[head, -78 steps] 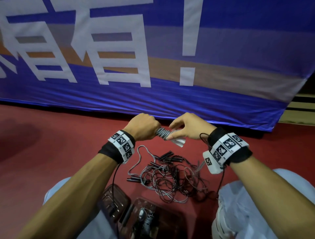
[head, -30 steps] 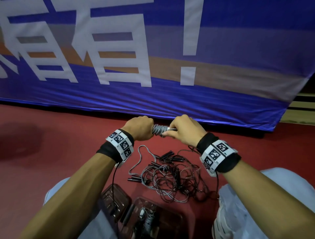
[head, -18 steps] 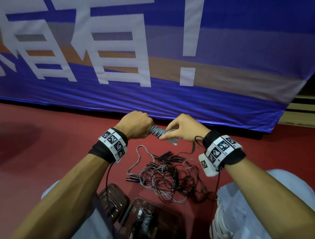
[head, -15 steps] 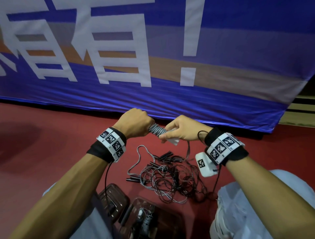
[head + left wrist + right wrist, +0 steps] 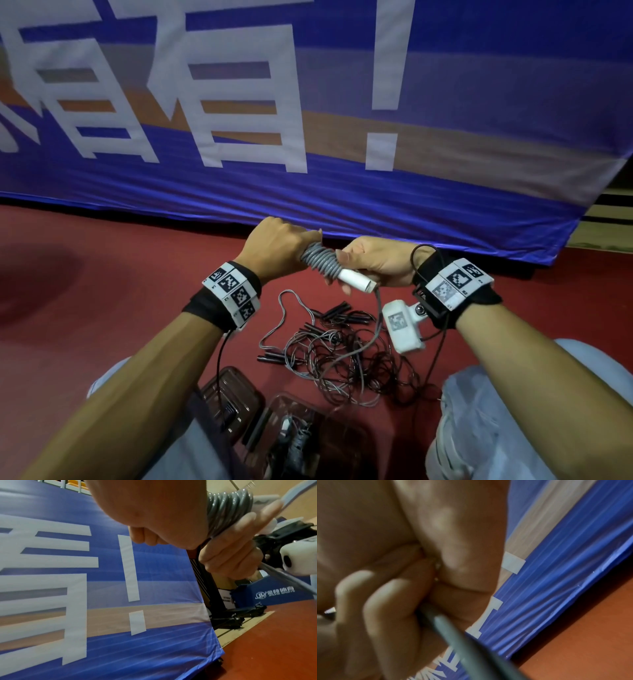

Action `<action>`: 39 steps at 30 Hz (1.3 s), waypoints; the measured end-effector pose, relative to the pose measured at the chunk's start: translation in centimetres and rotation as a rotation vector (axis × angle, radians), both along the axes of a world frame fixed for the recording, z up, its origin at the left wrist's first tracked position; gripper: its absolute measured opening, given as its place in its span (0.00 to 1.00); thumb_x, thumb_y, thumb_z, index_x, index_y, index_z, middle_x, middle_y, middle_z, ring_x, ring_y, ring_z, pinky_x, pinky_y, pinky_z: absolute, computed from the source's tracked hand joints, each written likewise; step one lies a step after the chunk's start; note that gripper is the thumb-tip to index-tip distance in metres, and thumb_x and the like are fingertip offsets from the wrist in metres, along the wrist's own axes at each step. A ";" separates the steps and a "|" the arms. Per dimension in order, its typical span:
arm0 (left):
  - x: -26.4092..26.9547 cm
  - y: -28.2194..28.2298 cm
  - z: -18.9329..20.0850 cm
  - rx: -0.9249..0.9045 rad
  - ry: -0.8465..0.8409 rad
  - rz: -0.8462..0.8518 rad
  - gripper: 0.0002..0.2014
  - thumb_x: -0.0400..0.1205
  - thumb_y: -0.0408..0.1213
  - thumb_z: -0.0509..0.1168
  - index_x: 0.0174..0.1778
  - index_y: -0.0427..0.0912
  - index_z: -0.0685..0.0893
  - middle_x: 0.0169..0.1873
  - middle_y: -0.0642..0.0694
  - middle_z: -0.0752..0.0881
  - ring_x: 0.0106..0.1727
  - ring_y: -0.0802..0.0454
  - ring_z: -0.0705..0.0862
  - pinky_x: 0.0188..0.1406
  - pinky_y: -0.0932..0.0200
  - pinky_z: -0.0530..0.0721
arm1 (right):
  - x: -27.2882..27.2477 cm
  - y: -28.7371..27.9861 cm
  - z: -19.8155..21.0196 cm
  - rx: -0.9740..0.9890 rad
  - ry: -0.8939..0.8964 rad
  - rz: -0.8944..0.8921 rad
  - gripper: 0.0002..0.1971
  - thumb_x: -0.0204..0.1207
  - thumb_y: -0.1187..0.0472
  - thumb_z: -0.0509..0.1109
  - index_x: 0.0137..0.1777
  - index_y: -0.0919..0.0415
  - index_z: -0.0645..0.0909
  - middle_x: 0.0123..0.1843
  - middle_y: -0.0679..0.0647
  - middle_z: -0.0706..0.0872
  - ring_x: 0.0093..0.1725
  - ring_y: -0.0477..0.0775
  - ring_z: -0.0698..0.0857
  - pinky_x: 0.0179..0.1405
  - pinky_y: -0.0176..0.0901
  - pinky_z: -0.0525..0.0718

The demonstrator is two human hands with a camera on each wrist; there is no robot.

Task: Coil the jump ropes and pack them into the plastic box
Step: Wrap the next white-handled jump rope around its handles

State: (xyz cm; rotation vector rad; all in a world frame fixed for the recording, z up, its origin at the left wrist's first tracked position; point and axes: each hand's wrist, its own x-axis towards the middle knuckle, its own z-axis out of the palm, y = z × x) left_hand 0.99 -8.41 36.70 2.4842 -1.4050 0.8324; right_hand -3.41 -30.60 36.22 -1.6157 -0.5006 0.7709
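Observation:
My left hand is curled round one end of a grey jump rope wound in tight turns about its white handle. In the left wrist view the grey coil sits just past my knuckles. My right hand grips the loose grey cord beside the coil; the cord's tail hangs down to the floor. A tangle of dark jump ropes with black handles lies on the red floor below my hands. The brown plastic box stands open by my knees, with a coiled rope inside.
A large blue banner with white characters stands close behind my hands. The box lid lies left of the box. My knees flank the rope pile. Red floor stretches to the left.
My right hand has circled round the handle, laying more turns of grey cord onto the coil. The coil has grown longer and the loose tail shorter. Both hands have stayed above the pile.

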 end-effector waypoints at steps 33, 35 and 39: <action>1.4 -2.4 -2.6 0.133 0.510 0.732 0.10 0.79 0.45 0.68 0.43 0.43 0.78 0.40 0.43 0.85 0.38 0.40 0.83 0.36 0.52 0.77 | 0.1 2.3 -0.5 -0.373 -0.347 -0.692 0.20 0.88 0.64 0.61 0.40 0.71 0.90 0.29 0.50 0.89 0.20 0.35 0.78 0.25 0.24 0.71; 1.5 -2.6 -2.5 0.170 0.517 0.694 0.10 0.80 0.46 0.67 0.43 0.43 0.78 0.37 0.46 0.81 0.35 0.42 0.79 0.36 0.53 0.76 | -0.1 1.6 -0.5 -0.446 -0.441 -0.660 0.25 0.90 0.60 0.62 0.35 0.70 0.90 0.33 0.51 0.91 0.23 0.33 0.80 0.28 0.22 0.72; 1.9 -2.3 -2.2 0.289 0.523 0.614 0.11 0.79 0.46 0.66 0.39 0.42 0.77 0.33 0.48 0.80 0.33 0.43 0.80 0.34 0.53 0.76 | -0.2 0.7 -0.7 -0.555 -0.543 -0.584 0.24 0.89 0.53 0.65 0.33 0.62 0.89 0.28 0.53 0.91 0.27 0.39 0.85 0.33 0.26 0.77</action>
